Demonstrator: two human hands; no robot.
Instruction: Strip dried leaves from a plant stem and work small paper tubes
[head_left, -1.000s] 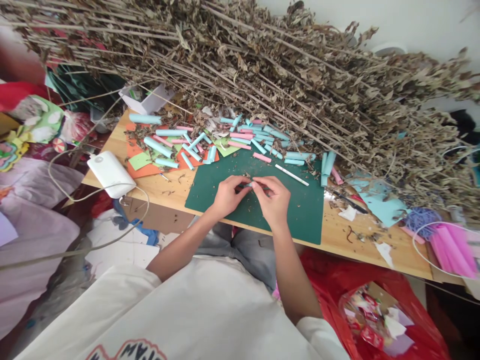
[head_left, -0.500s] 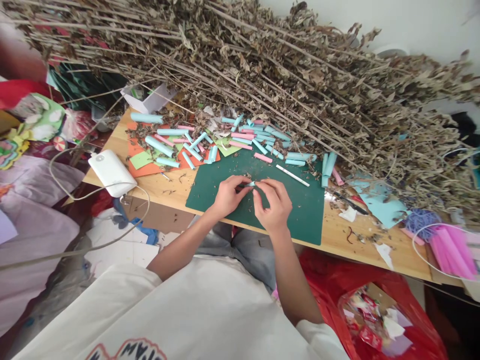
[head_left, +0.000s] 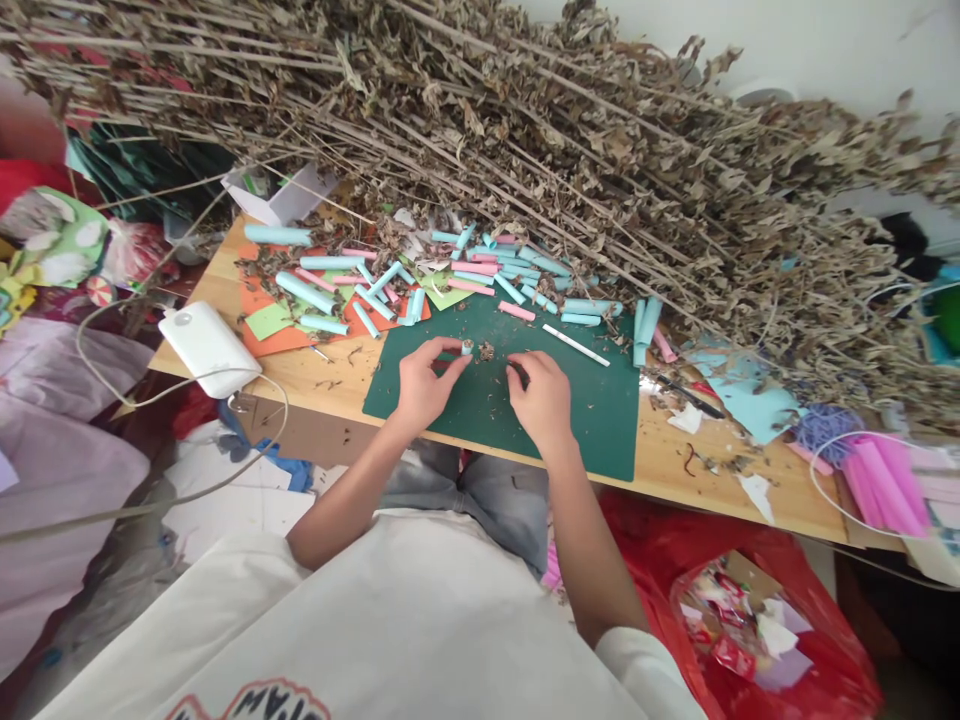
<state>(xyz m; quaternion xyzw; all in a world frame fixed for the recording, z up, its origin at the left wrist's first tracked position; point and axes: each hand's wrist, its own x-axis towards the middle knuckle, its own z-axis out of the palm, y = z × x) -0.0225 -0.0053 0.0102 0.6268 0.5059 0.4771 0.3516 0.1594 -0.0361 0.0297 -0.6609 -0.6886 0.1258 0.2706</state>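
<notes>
Between the thumb and fingers of my left hand [head_left: 429, 382] is a short light-blue paper roll [head_left: 467, 347], its open end showing brown bits inside. My right hand [head_left: 541, 398] is pinched over the green cutting mat [head_left: 495, 410]; whatever its fingertips hold, if anything, is too small to make out. A small heap of dried leaf crumbs [head_left: 486, 351] lies on the mat between the two hands. Beyond them, a white stick [head_left: 576, 345] and a pink roll [head_left: 517, 311] rest on the mat.
Several blue and pink paper rolls [head_left: 304, 292] lie along the back of the wooden table [head_left: 337, 385]. Dried stalks [head_left: 525, 130] spread behind. A white power bank [head_left: 210, 350] with a cable sits left; a black pen [head_left: 694, 398] lies right. A red bag [head_left: 810, 580] hangs below.
My hands have moved apart. The left keeps the blue roll and has shifted left; the right has let go of it. The leaf heap between them now shows. The view has shifted slightly.
</notes>
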